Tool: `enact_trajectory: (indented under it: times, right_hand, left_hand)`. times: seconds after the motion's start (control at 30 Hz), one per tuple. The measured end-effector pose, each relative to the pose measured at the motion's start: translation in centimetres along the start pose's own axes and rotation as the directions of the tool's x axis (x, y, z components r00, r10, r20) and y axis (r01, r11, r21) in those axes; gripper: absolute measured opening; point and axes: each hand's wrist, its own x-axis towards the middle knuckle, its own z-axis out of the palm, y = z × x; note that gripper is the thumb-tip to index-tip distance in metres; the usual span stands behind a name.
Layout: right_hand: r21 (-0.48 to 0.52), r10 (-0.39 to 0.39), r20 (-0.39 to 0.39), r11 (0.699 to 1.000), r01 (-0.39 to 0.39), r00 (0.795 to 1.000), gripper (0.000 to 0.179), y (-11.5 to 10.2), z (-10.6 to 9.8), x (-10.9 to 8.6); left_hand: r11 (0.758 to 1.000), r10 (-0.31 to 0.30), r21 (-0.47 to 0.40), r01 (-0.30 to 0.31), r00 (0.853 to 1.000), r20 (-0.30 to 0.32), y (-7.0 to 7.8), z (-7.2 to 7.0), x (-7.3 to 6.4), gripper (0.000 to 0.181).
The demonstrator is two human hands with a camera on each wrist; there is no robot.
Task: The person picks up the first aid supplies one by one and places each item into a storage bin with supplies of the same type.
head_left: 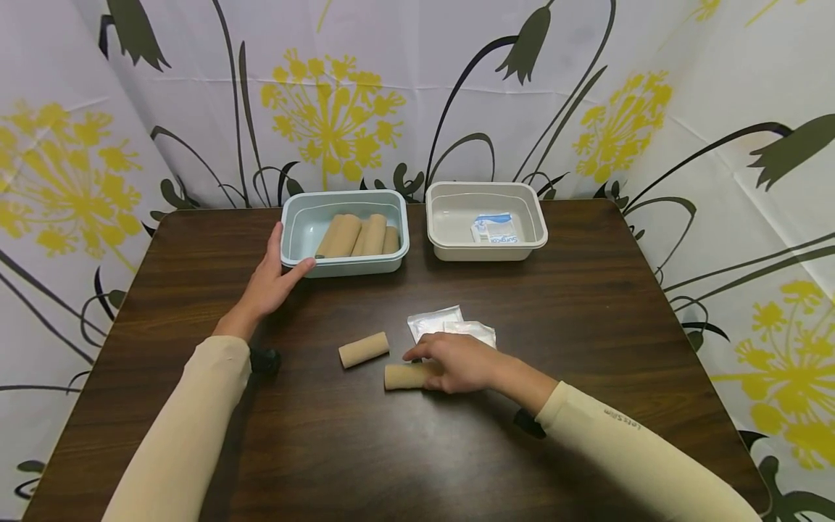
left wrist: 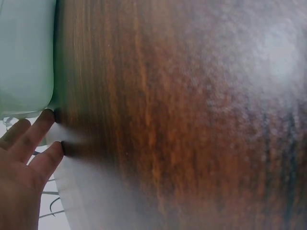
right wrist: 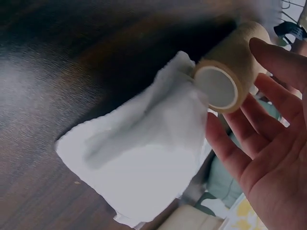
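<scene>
My left hand [head_left: 269, 284] is spread at the near-left corner of the pale blue tub [head_left: 352, 270], thumb along its front rim and fingers at its left side. Several tan bandage rolls [head_left: 343, 236] lie in that tub. On the table, my right hand [head_left: 459, 362] straddles one tan bandage roll [head_left: 406, 376], with the thumb on it. The fingers [right wrist: 230, 148] are loosely spread on its other side, and the head view shows a gap by the index fingertip. A second bandage roll [head_left: 364, 350] lies to the left.
Two white packets [head_left: 433, 319] lie overlapping just beyond my right hand. At the back right stands a cream tub [head_left: 485, 254] holding blue-and-white packets [head_left: 496, 228]. A patterned curtain [head_left: 378, 87] hangs behind the brown table [head_left: 313, 449].
</scene>
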Motion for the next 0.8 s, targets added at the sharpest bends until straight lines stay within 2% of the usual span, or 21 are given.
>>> enact_trajectory:
  times: [0.43, 0.8]
  right_hand:
    - [-0.032, -0.043, -0.029, 0.999, 0.042, 0.999, 0.044, -0.05, 0.86, -0.02]
    - [-0.094, -0.023, -0.024, 0.995, 0.021, 0.999, 0.047, -0.48, 0.79, -0.31]
  left_hand:
    - [1.0, 0.012, -0.005, -0.012, 1.0, -0.011, -0.14, 0.12, 0.06, 0.092]
    - [1.0, 0.005, -0.01, -0.005, 1.0, -0.009, -0.09, 0.1, 0.11, 0.09]
